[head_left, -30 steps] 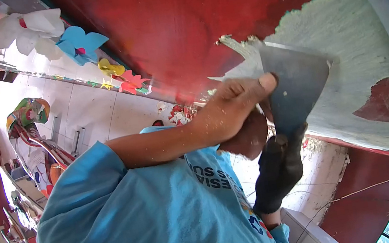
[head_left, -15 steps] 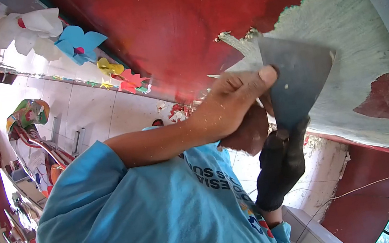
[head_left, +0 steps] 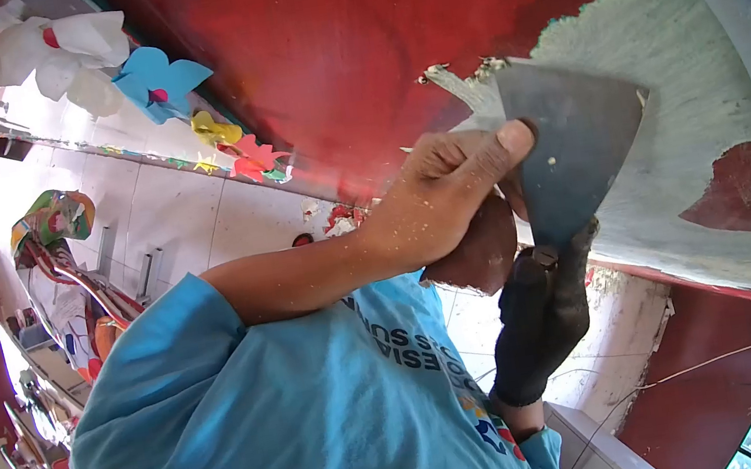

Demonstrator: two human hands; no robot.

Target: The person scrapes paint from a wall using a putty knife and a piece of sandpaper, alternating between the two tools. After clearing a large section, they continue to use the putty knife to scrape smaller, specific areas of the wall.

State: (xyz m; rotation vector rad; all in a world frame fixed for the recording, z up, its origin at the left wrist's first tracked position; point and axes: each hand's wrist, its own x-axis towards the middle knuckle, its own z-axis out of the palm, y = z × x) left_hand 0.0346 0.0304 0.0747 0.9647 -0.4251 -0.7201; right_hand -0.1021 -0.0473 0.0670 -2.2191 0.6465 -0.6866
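Observation:
My bare left hand [head_left: 447, 190] is closed, with a dark red-brown piece of peeled paint [head_left: 480, 253] showing beneath its fingers. That piece has a ragged, pale lower edge. The left thumb lies against the near edge of a wide grey scraper blade [head_left: 580, 141], which has small crumbs stuck to it. In its black glove, my right hand [head_left: 544, 321] grips the scraper at the base of the blade; the handle is mostly hidden. Behind the blade is a red wall [head_left: 349, 54] with a large stripped, whitish patch [head_left: 702, 79].
Paper flowers, including a blue one [head_left: 159, 82], line a ledge at upper left. Paint scraps [head_left: 339, 220] lie on the tiled floor [head_left: 188, 214]. A pale cabinet-like box [head_left: 612, 451] and a thin cable [head_left: 687, 367] are at lower right. Cluttered furniture stands at left.
Both hands and the scraper stay almost in place. The view has shifted slightly, and the blade looks sharper now.

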